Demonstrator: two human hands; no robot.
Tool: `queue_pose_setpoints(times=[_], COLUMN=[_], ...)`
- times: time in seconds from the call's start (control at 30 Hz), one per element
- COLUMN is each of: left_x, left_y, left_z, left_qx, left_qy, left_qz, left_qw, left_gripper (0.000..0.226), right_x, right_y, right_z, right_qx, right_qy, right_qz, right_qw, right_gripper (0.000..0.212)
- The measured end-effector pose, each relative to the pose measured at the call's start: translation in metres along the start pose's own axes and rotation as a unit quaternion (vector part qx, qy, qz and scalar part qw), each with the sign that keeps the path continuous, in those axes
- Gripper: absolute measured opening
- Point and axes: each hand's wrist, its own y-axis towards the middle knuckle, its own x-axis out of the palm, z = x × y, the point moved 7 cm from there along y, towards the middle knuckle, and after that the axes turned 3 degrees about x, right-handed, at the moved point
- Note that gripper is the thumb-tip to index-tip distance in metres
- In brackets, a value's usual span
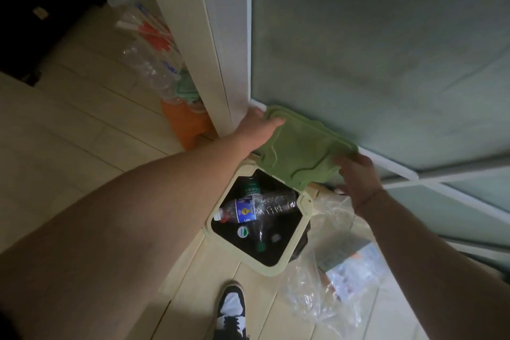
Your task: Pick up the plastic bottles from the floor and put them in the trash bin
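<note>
A cream trash bin (220,240) with a black liner stands on the floor against a frosted glass door. Its green lid (300,149) is tipped up and open. Inside lie several plastic bottles: a clear one with a blue label (244,211), a dark green one (249,188) and one with a green cap (258,237). My left hand (258,128) grips the lid's far left corner. My right hand (358,179) holds the lid's right edge, fingers curled around it.
A clear plastic bag (325,279) with a box in it lies right of the bin. Behind the door frame (198,44), clear bottles (149,66), an orange item (187,124) and packaged goods crowd the floor. My shoe (231,309) stands just before the bin.
</note>
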Motion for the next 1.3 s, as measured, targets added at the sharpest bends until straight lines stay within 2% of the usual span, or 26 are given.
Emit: queue_pose_setpoints(times=[0.1, 0.13, 0.2, 0.27, 0.3, 0.37, 0.43, 0.5, 0.57, 0.63, 0.67, 0.73, 0.8, 0.87, 0.97, 1.0, 1.07, 1.17, 1.23, 1.3], left_x=[-0.001, -0.003, -0.008, -0.020, -0.028, -0.037, -0.037, -0.030, -0.023, -0.015, -0.011, -0.004, 0.000, 0.006, 0.007, 0.008, 0.014, 0.012, 0.006, 0.001], left_y=[-0.008, -0.012, -0.029, -0.051, -0.064, -0.092, -0.118, -0.139, -0.150, -0.151, -0.150, -0.148, -0.148, -0.147, -0.144, -0.143, -0.146, -0.142, -0.148, -0.171], left_z=[-0.007, -0.011, -0.014, -0.025, -0.034, -0.062, -0.093, -0.124, -0.154, -0.182, -0.195, -0.218, -0.230, -0.229, -0.232, -0.233, -0.234, -0.227, -0.216, -0.197], left_qx=[-0.001, -0.003, 0.003, 0.006, 0.005, -0.005, 0.004, 0.015, 0.013, 0.006, -0.009, -0.051, -0.106, -0.126, -0.151, -0.147, -0.129, -0.132, -0.170, -0.170], left_qy=[-0.073, -0.099, -0.126, -0.098, -0.073, -0.046, -0.021, 0.020, 0.106, 0.246, 0.321, 0.392, 0.324, 0.239, 0.163, 0.167, 0.203, 0.225, 0.198, 0.196], left_qz=[0.018, 0.023, 0.022, 0.053, 0.076, 0.098, 0.077, 0.048, 0.023, -0.015, -0.041, -0.080, -0.085, -0.077, -0.055, -0.063, -0.097, -0.089, -0.057, -0.044], left_qw=[0.997, 0.995, 0.992, 0.994, 0.994, 0.994, 0.997, 0.999, 0.994, 0.969, 0.946, 0.915, 0.936, 0.960, 0.973, 0.973, 0.966, 0.961, 0.964, 0.965], left_gripper=[0.050, 0.048, 0.041, 0.055, 0.061, 0.054, 0.049, 0.056, 0.076, 0.100, 0.106, 0.095, 0.076, 0.067, 0.071, 0.078, 0.080, 0.064, 0.053, 0.045], right_x=[-0.002, -0.003, -0.003, 0.001, 0.005, 0.017, 0.030, 0.046, 0.065, 0.083, 0.091, 0.100, 0.103, 0.104, 0.100, 0.096, 0.085, 0.063, 0.037, 0.009], right_y=[-0.005, -0.010, -0.028, -0.057, -0.069, -0.096, -0.119, -0.130, -0.129, -0.127, -0.123, -0.116, -0.108, -0.103, -0.089, -0.084, -0.080, -0.085, -0.101, -0.125], right_z=[0.009, 0.016, 0.030, 0.044, 0.057, 0.086, 0.109, 0.130, 0.153, 0.173, 0.184, 0.202, 0.213, 0.214, 0.208, 0.204, 0.201, 0.202, 0.207, 0.207], right_qx=[-0.028, -0.032, -0.037, -0.028, -0.022, -0.015, -0.004, 0.012, 0.036, 0.078, 0.103, 0.130, 0.156, 0.180, 0.199, 0.196, 0.168, 0.184, 0.164, 0.115], right_qy=[-0.021, -0.017, 0.029, 0.097, 0.124, 0.126, 0.086, 0.073, 0.050, 0.008, -0.027, -0.085, -0.111, -0.102, -0.003, 0.008, -0.020, -0.207, -0.331, -0.408], right_qz=[0.055, 0.072, 0.089, 0.085, 0.076, 0.062, 0.054, 0.033, 0.007, -0.033, -0.059, -0.092, -0.105, -0.134, -0.141, -0.144, -0.189, -0.273, -0.281, -0.261], right_qw=[0.998, 0.997, 0.995, 0.991, 0.989, 0.990, 0.995, 0.997, 0.998, 0.996, 0.993, 0.984, 0.976, 0.969, 0.970, 0.970, 0.967, 0.921, 0.886, 0.867], right_gripper=[0.068, 0.068, 0.046, 0.028, 0.025, 0.034, 0.043, 0.042, 0.050, 0.052, 0.051, 0.052, 0.056, 0.051, 0.020, 0.021, 0.040, 0.064, 0.074, 0.096])
